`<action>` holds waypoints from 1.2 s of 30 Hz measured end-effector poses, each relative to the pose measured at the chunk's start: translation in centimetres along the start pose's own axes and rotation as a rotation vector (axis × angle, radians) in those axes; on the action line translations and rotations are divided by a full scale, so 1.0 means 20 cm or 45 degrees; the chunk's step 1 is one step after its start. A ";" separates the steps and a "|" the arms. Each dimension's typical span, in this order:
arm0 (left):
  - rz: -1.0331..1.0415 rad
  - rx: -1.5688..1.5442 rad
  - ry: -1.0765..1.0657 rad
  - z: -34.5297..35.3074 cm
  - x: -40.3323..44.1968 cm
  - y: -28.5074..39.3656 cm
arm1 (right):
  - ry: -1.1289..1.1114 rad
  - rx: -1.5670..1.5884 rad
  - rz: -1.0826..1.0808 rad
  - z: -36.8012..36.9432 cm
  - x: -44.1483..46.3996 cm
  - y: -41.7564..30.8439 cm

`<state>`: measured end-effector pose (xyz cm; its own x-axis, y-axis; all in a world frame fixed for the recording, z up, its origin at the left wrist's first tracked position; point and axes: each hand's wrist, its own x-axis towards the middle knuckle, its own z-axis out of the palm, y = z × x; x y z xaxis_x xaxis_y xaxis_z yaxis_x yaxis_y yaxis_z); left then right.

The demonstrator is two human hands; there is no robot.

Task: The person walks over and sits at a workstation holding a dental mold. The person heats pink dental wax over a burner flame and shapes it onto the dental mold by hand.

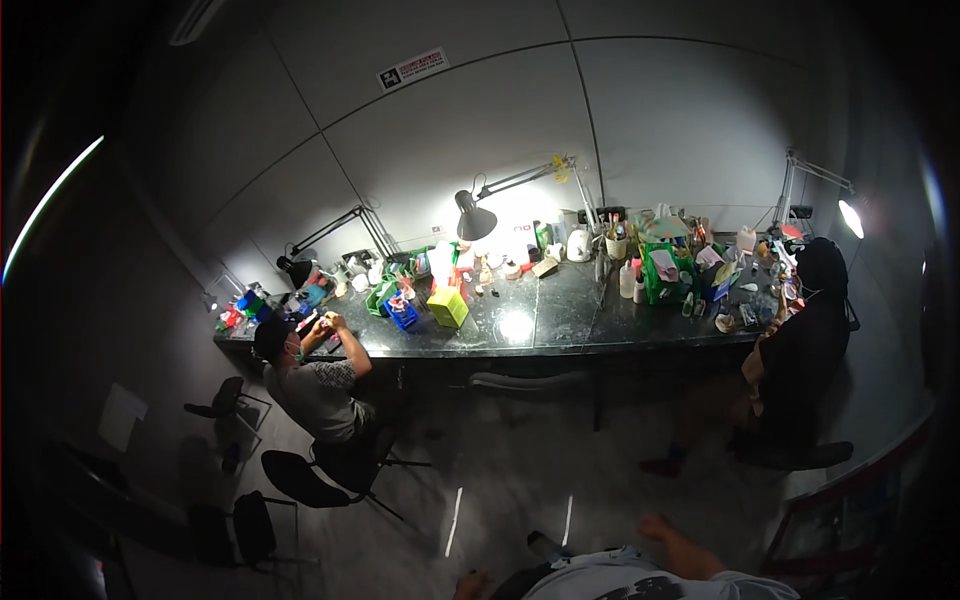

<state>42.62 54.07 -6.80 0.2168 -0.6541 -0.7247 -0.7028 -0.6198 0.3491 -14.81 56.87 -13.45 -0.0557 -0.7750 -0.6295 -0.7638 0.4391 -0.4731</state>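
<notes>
At the bottom edge, my left hand (470, 584) hangs low over the dark floor, partly cut off by the frame; its fingers are too dim to make out. To the right, my right hand (656, 527) is held over the floor in front of my light shirt (620, 575), the forearm reaching back to the right. Its fingers are small and unclear, and no object shows at it. Both hands are far from the long dark workbench (560, 325).
One person (320, 395) sits at the bench's left, another (800, 350) at its right. An empty chair (305, 480) stands behind the left person, with more chairs farther left. Bottles, baskets and a yellow-green box (448, 307) stand on the bench beneath a lamp (475, 217).
</notes>
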 end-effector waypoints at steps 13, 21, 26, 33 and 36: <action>0.128 -0.111 -0.064 0.07 -0.73 0.17 | -0.400 -0.051 0.012 -0.09 -0.86 0.54; -0.589 -0.359 -0.200 0.44 -1.04 -0.87 | -0.355 0.308 0.341 0.04 0.02 0.22; -0.715 -0.732 -0.048 0.64 -1.11 -1.05 | -0.295 0.577 0.342 -0.13 0.14 -0.24; -0.790 -1.014 0.364 0.69 -1.24 -1.43 | -0.898 -0.682 0.130 0.24 0.38 -0.62; -0.860 -1.072 0.488 0.60 -1.31 -1.60 | -1.048 -1.111 -0.197 0.47 0.24 -1.05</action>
<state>51.33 96.23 -6.05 0.6713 -0.0771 -0.7372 0.2806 -0.8941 0.3491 7.05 48.20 -12.28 0.2581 -0.1313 -0.9571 -0.9209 -0.3329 -0.2027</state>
